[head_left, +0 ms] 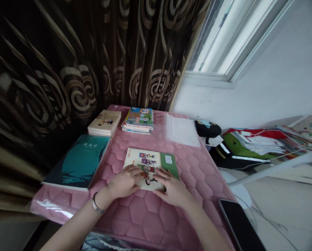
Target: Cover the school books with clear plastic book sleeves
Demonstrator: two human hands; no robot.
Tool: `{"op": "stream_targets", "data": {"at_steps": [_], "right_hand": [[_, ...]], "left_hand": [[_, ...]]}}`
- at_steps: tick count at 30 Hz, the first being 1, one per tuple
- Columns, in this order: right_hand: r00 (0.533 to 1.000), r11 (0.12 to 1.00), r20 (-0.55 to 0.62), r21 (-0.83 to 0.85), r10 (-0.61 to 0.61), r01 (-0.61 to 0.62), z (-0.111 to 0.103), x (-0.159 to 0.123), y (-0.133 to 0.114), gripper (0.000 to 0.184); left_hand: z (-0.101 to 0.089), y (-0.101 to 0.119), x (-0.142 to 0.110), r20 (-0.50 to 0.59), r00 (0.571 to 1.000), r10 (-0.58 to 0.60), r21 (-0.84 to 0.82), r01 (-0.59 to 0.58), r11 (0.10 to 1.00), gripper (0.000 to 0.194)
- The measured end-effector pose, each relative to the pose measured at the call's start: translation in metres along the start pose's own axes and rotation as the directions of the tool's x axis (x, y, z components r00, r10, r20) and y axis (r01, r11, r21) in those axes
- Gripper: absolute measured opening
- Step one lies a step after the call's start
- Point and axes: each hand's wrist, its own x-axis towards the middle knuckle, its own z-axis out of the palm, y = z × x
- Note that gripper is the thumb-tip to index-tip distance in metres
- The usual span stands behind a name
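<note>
A thin book with a cream and green cover and cartoon figures [152,161] lies flat on the pink quilted table cover [150,216]. My left hand [124,182] rests on the book's near left part, fingers stretched flat. My right hand [171,186] lies on its near right part, fingers also flat and slightly spread. A silver bracelet [97,205] sits on my left wrist.
A dark teal book [78,162] lies at the left. Two book stacks [105,122] [138,120] sit at the back, beside a clear plastic sleeve [182,130]. A black phone [239,225] lies at the near right edge. A dark curtain hangs behind; bags and papers [250,144] lie right.
</note>
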Motion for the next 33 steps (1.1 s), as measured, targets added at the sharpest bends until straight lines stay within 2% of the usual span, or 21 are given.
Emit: {"op": "stream_targets", "data": {"at_steps": [10, 12, 13, 15, 17, 19, 21, 24, 27, 30, 33], "right_hand": [[1.0, 1.0, 0.012, 0.012, 0.0, 0.0, 0.001, -0.001, 0.003, 0.05], [1.0, 1.0, -0.001, 0.015, -0.002, 0.002, 0.001, -0.001, 0.004, 0.047], [1.0, 1.0, -0.011, 0.015, -0.007, 0.007, 0.001, -0.002, 0.004, 0.046], [0.999, 1.0, -0.036, 0.009, -0.025, 0.025, 0.003, -0.005, 0.004, 0.044], [0.997, 0.999, -0.072, -0.004, -0.034, 0.034, 0.008, -0.011, 0.003, 0.042], [0.992, 1.0, -0.126, -0.012, -0.018, 0.017, 0.015, -0.021, 0.004, 0.039], [0.979, 1.0, -0.202, -0.012, 0.014, -0.016, 0.025, -0.034, 0.009, 0.036], [0.939, 0.997, -0.336, 0.014, 0.077, -0.076, 0.038, -0.055, 0.022, 0.034], [0.895, 0.988, -0.42, 0.082, 0.153, -0.131, 0.041, -0.074, 0.036, 0.033], [0.877, 0.973, -0.428, 0.169, 0.218, -0.159, 0.035, -0.085, 0.046, 0.033], [0.858, 0.951, -0.427, 0.233, 0.287, -0.202, 0.029, -0.087, 0.05, 0.034]], "left_hand": [[-0.001, -0.001, 0.0, -0.005, 1.0, 0.01, 0.042, -0.01, 0.999, 0.035], [-0.007, -0.005, -0.001, -0.014, 0.998, -0.056, 0.014, 0.057, 0.998, 0.034], [-0.011, -0.01, -0.002, -0.032, 0.992, -0.126, -0.006, 0.125, 0.992, 0.035], [-0.019, -0.022, -0.005, -0.076, 0.947, -0.311, -0.064, 0.307, 0.95, 0.035], [-0.026, -0.035, -0.011, -0.093, 0.871, -0.483, -0.13, 0.47, 0.873, 0.033], [-0.03, -0.044, -0.018, -0.075, 0.808, -0.584, -0.174, 0.566, 0.806, 0.03], [-0.03, -0.045, -0.026, -0.039, 0.782, -0.622, -0.219, 0.601, 0.769, 0.03], [-0.025, -0.034, -0.038, 0.018, 0.819, -0.573, -0.299, 0.551, 0.779, 0.035], [-0.018, -0.021, -0.049, 0.001, 0.863, -0.505, -0.291, 0.483, 0.826, 0.042], [-0.011, -0.017, -0.054, -0.04, 0.872, -0.488, -0.262, 0.462, 0.847, 0.048], [-0.004, -0.019, -0.054, -0.078, 0.864, -0.497, -0.248, 0.466, 0.849, 0.045]]}}
